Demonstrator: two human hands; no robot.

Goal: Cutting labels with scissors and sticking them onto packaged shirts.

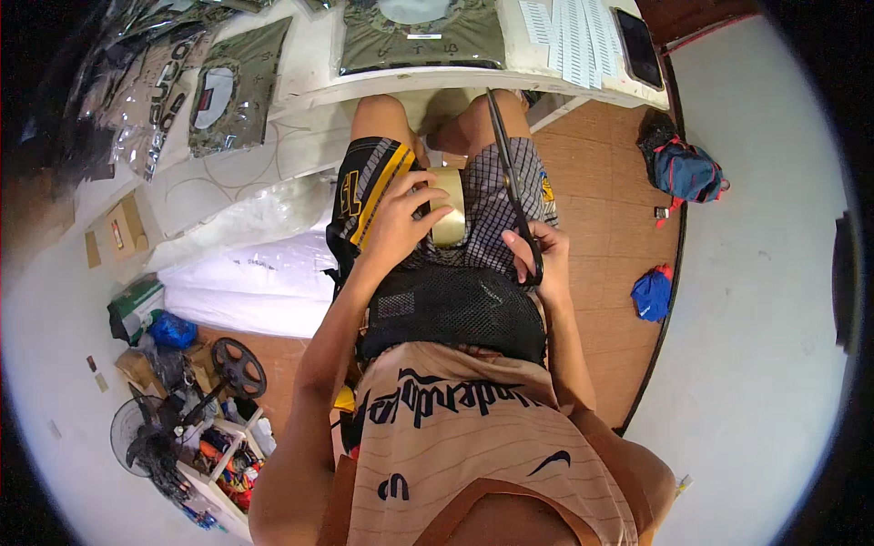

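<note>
In my lap, my left hand (pixel 406 218) grips a wide gold-tan tape roll (pixel 447 225), fingers curled over its side between my thighs. My right hand (pixel 546 250) holds long black scissors (pixel 509 173) by the handles over my right thigh, the blades pointing up toward the table edge and close together. Above my knees lie bagged olive camouflage shirts (pixel 421 55) on a white table (pixel 309 89), with strips of small printed white labels (pixel 569 36) at the right.
A black phone (pixel 638 50) sits at the table's right end. A bag (pixel 687 173) and a blue cloth bundle (pixel 652 293) lie on the floor along the right wall. A white wrapped bundle (pixel 237 293) is at my left, with a standing fan (pixel 137 437) and a cluttered shelf at lower left.
</note>
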